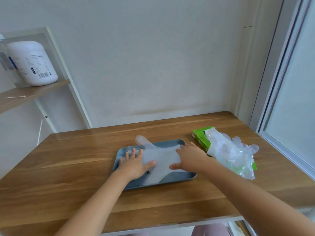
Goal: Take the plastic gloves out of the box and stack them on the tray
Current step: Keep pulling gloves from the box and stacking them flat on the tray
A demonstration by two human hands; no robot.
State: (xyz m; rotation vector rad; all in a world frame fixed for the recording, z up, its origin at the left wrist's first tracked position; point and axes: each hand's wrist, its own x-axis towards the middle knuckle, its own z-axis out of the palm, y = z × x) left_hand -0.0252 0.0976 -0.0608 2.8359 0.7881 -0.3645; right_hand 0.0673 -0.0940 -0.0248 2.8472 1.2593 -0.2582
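Both my hands flat, fingers spread: left hand (134,165) and right hand (190,158) pressing glove (160,159) onto tray (177,178); green box (201,137) beside tray, more gloves (231,154) spilling out

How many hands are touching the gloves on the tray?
2. The left hand presses the left side of the gloves on the tray; the right hand presses the right side.

A plain off-white wall (153,57) stands behind the far edge of the wooden worktop (68,167), with a faint stain line just above that edge. At the right, a pale-framed window (293,82) lets in soft daylight. At the left, a white-framed shelf (34,92) of matching wood holds a large white bottle (32,63) and a cotton swab (16,97).
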